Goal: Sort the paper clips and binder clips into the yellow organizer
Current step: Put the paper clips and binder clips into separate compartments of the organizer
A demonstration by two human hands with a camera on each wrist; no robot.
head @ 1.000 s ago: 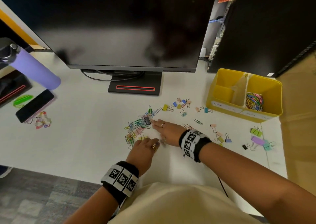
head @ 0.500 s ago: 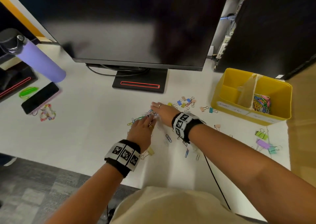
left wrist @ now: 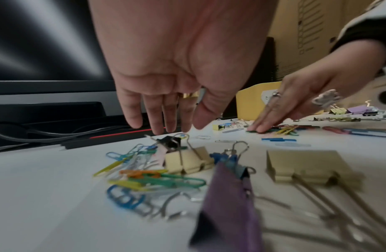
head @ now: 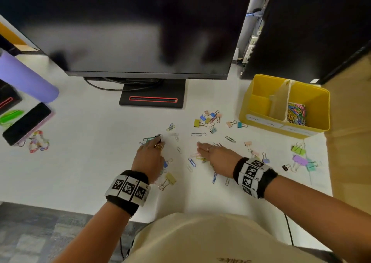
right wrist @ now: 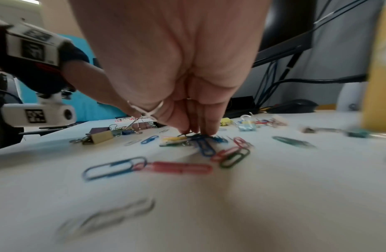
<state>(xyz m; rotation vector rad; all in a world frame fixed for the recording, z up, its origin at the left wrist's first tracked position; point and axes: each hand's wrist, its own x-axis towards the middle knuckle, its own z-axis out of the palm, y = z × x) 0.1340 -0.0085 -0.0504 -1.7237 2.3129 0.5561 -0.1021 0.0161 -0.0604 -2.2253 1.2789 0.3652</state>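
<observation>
Coloured paper clips (head: 198, 134) and binder clips (head: 208, 120) lie scattered on the white desk. The yellow organizer (head: 261, 120) stands at the right, with a heap of paper clips (head: 296, 114) in its right compartment. My left hand (head: 149, 158) hovers flat over a small pile of clips (left wrist: 149, 177), fingers straight and holding nothing. My right hand (head: 215, 158) lies flat with straight fingers pressing on a bunch of paper clips (right wrist: 200, 139). A tan binder clip (head: 170, 179) lies beside my left wrist.
A monitor (head: 128, 31) on its stand (head: 152, 98) fills the back of the desk. A purple bottle (head: 24, 78), a phone (head: 26, 124) and a bead bracelet (head: 38, 141) lie at the left. More binder clips (head: 299, 158) sit at the right, near the desk edge.
Both hands have moved apart, the left one leftward and the right one rightward, spreading the clips that were bunched between them across the desk.
</observation>
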